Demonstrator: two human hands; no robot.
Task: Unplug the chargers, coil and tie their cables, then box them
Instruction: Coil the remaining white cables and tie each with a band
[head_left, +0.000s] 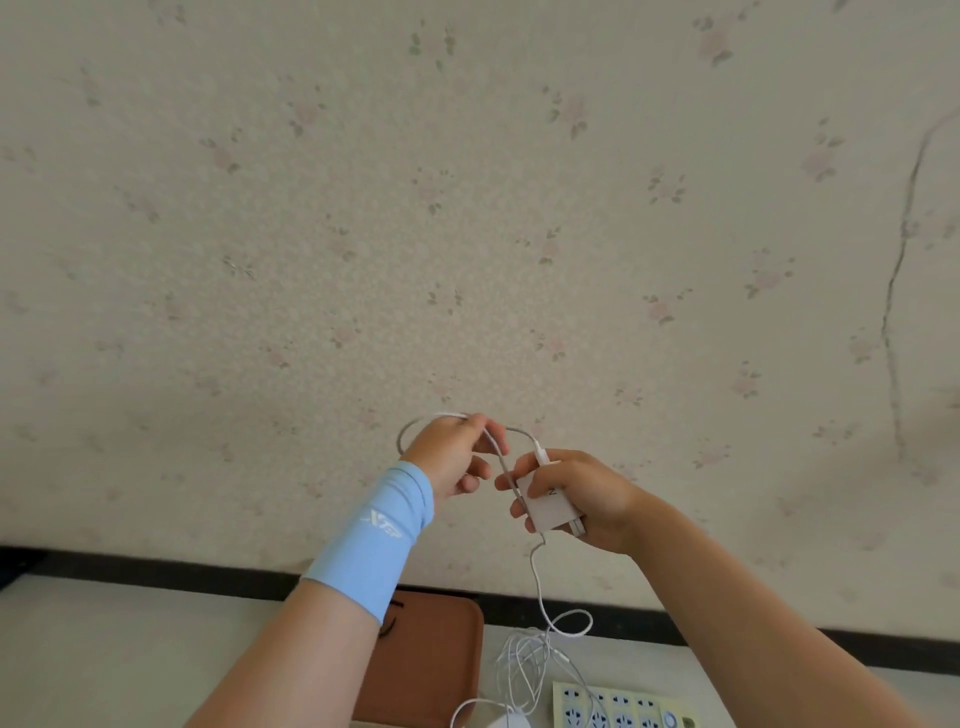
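Charger (549, 506): white block, out of the power strip, gripped in my right hand (574, 496) with the prongs pointing down and toward me; held up in front of the wall, above the table.

Right hand: clenched round the charger, fingers wrapped across its near face, thumb side by the plug end of the cable.

Cable (540, 587): white, leaves the top of the charger, arches left to my left hand (454, 454), comes back down past the charger, then hangs to the table.

Left hand: pinching the cable at the top of the first loop, fingers closed on it; blue sleeve (371, 545) on that wrist.

Loose cable: tangled heap (524, 670) on the table, just left of the power strip (618, 712); some of it may belong to a second charger, I cannot tell.

Brown case (431, 660): flat on the table, near left, partly behind my left forearm; likely the box.

Step in hand: coiling, barely begun by my reckoning.

Doing it well: I keep the charger steady and draw each turn the same size, letting slack run up freely from the heap so it does not snag or kink, and leave a short tail for tying.

Risk: the hanging length may drag the heap along.
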